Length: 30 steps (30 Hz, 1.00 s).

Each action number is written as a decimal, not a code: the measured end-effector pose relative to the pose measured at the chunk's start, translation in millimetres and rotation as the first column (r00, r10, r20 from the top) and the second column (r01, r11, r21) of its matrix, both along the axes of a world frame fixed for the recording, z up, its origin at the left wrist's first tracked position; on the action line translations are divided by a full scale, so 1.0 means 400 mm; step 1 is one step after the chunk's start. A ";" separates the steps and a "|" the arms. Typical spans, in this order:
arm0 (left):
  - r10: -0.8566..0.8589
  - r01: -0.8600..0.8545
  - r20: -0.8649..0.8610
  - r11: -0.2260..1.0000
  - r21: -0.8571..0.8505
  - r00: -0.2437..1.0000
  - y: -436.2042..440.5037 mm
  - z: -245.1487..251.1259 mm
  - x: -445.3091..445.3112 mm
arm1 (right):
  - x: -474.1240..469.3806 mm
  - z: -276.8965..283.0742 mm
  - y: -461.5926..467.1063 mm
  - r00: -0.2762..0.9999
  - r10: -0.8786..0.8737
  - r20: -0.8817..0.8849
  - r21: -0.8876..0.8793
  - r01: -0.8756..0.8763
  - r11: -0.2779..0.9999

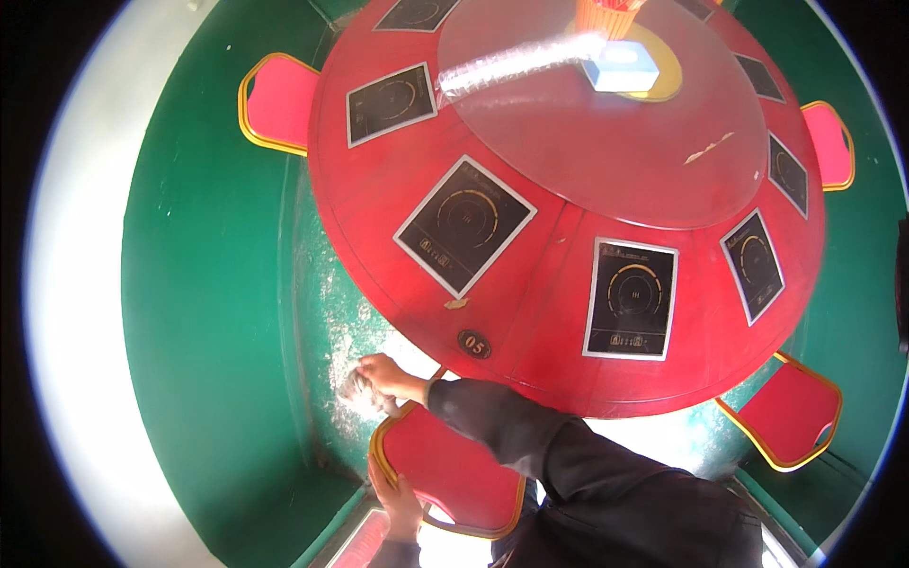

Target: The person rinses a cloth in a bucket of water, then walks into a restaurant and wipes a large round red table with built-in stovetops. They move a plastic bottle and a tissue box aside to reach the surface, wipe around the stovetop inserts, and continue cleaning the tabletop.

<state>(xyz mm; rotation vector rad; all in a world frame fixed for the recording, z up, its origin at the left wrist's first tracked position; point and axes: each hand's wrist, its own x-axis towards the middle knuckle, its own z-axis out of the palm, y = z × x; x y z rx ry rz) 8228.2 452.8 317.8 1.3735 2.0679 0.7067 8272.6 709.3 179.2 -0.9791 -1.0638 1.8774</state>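
Observation:
My right hand [387, 376] reaches across to the left and is closed on a crumpled greyish cloth [357, 390]. The cloth hangs by the near-left rim of a round red table [540, 369], just beyond a chair [454, 461] with a red padded back and gold frame. Lower down, my left hand [399, 504] grips the left edge of that chair's frame, thumb on the near side. The dark sleeve of my right arm passes over the chair and covers part of it. My left fingertips are partly hidden behind the frame.
Several black induction cookers [632, 298] are set around the tabletop. On the glass turntable [639, 156] are a tissue box [621, 67], an orange basket [607, 18] and a clear plastic roll [522, 65]. More red chairs [792, 415] surround the table. A green wall [206, 284] rises at left.

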 end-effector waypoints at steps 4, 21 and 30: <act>0.017 -0.018 -0.016 1.000 -0.025 1.000 0.002 -0.002 -0.001 | 0.344 0.033 0.162 0.890 -0.376 -0.256 -0.115 0.359 0.926; -0.174 0.170 0.004 0.967 0.188 0.985 -0.019 -0.071 -0.055 | 0.645 -0.037 0.795 0.211 -0.751 0.625 0.779 -0.125 0.614; -0.092 0.095 -0.118 0.995 0.016 0.989 -0.006 -0.008 -0.007 | -0.070 -0.115 0.362 0.883 -0.001 0.469 0.720 -0.381 0.579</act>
